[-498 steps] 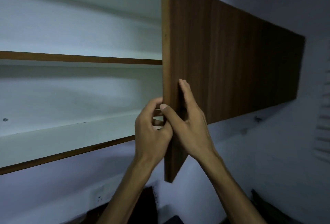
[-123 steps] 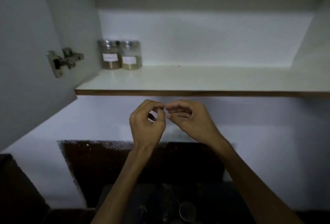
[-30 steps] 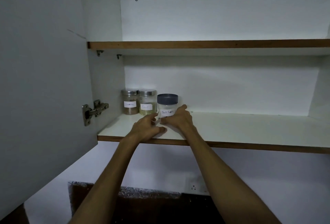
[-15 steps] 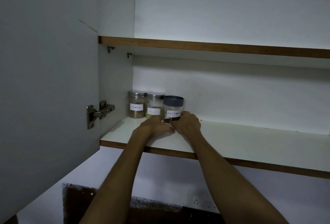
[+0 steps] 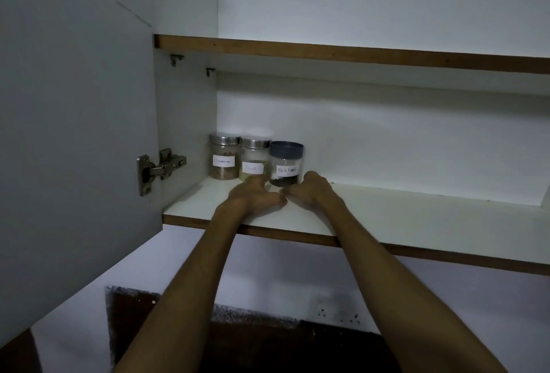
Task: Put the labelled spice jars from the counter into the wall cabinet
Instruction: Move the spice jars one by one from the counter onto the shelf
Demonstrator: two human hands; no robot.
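Note:
Three labelled spice jars stand together at the back left of the wall cabinet's lower shelf (image 5: 387,218). The cinnamon jar (image 5: 224,156) and the fennel jar (image 5: 253,159) have steel lids. The black pepper jar (image 5: 285,164) has a dark lid and stands upright at the right of the row. My left hand (image 5: 256,195) rests on the shelf just in front of the fennel and pepper jars, with its fingers relaxed. My right hand (image 5: 311,191) lies by the pepper jar's lower right side. My thumbs almost meet. Neither hand wraps round the jar.
The open cabinet door (image 5: 74,134) hangs at the left on a steel hinge (image 5: 157,168). An upper shelf (image 5: 357,55) runs above. To the right of the jars the lower shelf is bare white board. Below are a white wall, a socket (image 5: 321,311) and a dark counter.
Both hands have slid the black pepper jar back beside the fennel jar. They have come off its sides and now lie low on the shelf in front of it.

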